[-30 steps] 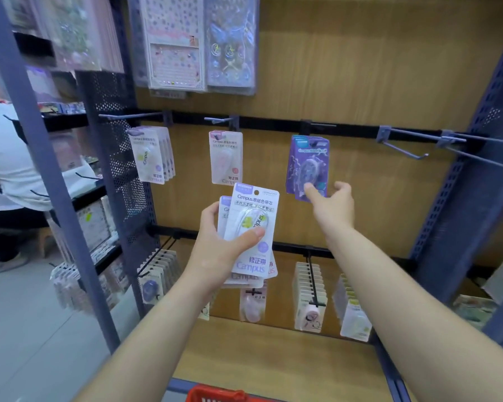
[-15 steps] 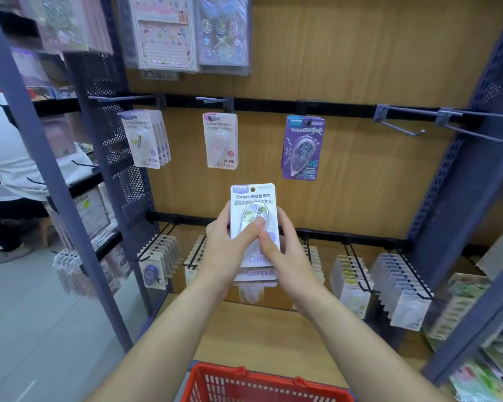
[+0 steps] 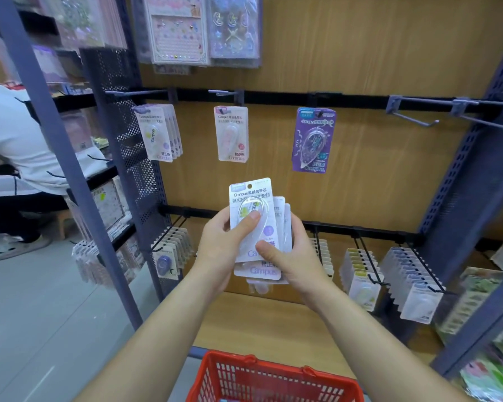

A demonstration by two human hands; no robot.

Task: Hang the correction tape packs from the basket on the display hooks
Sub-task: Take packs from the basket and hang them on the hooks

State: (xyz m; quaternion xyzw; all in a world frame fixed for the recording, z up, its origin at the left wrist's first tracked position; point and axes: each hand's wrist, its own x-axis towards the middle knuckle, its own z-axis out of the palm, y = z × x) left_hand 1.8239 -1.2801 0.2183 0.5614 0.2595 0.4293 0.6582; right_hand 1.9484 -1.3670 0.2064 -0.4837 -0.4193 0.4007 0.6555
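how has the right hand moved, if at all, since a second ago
Yes: the right hand dropped down-left from the hanging purple pack onto the held packs.

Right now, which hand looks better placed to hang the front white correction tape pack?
Probably the right hand: its thumb rests on the lower edge of the front white card correction tape pack, while the left hand grips the whole stack.

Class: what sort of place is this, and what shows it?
Probably a stationery shop: carded correction tape packs hang on display hooks, sticker sheets hang above, and a red shopping basket sits below.
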